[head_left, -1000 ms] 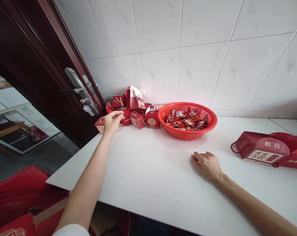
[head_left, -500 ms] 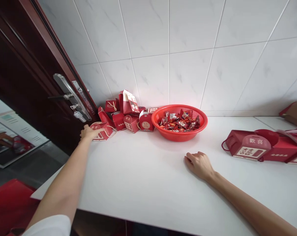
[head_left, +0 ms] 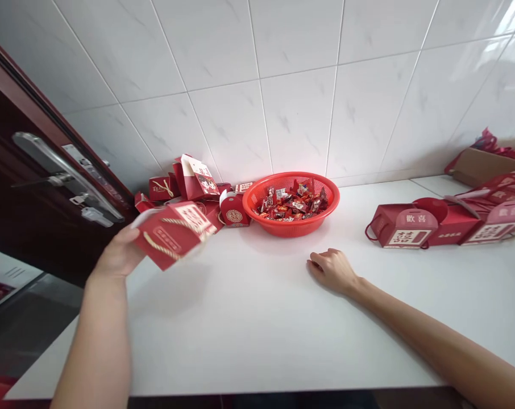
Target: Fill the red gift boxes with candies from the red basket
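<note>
A red gift box (head_left: 166, 236) with twisted cream cord handles is gripped by my left hand (head_left: 119, 250), tilted above the white table (head_left: 240, 318). My right hand (head_left: 334, 271) rests on the table with its fingers curled in; whether anything is inside them is hidden. Beyond and to the left of that hand stands a red plastic basket (head_left: 290, 227) holding many wrapped sweets (head_left: 295, 203). Several small red boxes (head_left: 234, 210) are piled between the basket and the door, partly behind the held box.
At the right, a row of red boxes (head_left: 415, 227) stands on the table, with a brown carton (head_left: 479, 165) behind it. A dark red door (head_left: 10, 187) with a metal handle (head_left: 65, 176) is at the left. A tiled wall (head_left: 300, 119) borders the table's back.
My left hand has lifted the red box off the table and tilted it. The view has shifted toward the right; my right hand stays on the table, fingers still curled.
</note>
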The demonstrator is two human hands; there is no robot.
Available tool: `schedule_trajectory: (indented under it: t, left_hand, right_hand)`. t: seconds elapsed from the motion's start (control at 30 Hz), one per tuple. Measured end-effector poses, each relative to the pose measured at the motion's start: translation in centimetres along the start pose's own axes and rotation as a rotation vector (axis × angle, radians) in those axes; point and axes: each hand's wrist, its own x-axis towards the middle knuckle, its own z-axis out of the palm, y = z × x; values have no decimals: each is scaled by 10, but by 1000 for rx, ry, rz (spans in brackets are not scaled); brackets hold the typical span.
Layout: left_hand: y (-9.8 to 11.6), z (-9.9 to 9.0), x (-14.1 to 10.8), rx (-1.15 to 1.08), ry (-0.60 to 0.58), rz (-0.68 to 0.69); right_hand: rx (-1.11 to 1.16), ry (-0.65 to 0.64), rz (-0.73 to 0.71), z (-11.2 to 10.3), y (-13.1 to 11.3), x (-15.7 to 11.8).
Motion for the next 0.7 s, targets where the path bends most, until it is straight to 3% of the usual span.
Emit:
schedule_trajectory:
  t: [0.03, 0.1, 0.17, 0.23, 0.3, 0.4, 0.53, 0.7]
  left_hand:
    - [6, 11, -6, -94, -175, -36]
    - [14, 39, -19, -171, -413, -43]
    - [20, 71, -33, -137, -641, 42]
    - [24, 101, -48, -37, -750, 198]
    - [25, 123, -64, 100, -738, 352]
    - [21, 145, -83, 160, -707, 451]
    - [9, 161, -98, 114, -642, 431]
    - [-6, 170, -111, 14, -587, 358]
  right_hand:
    - [14, 4, 2, 0, 0, 0]
    - [44, 19, 0, 0, 1, -1]
    - [73, 43, -4, -1, 2, -1]
    - [102, 79, -1, -3, 4, 1]
    - [129, 124, 16, -8, 6, 3]
    - [191, 203, 55, -19, 7, 5]
    - [465, 275, 28, -34, -2, 4]
    - [597, 196, 89, -38, -18, 3]
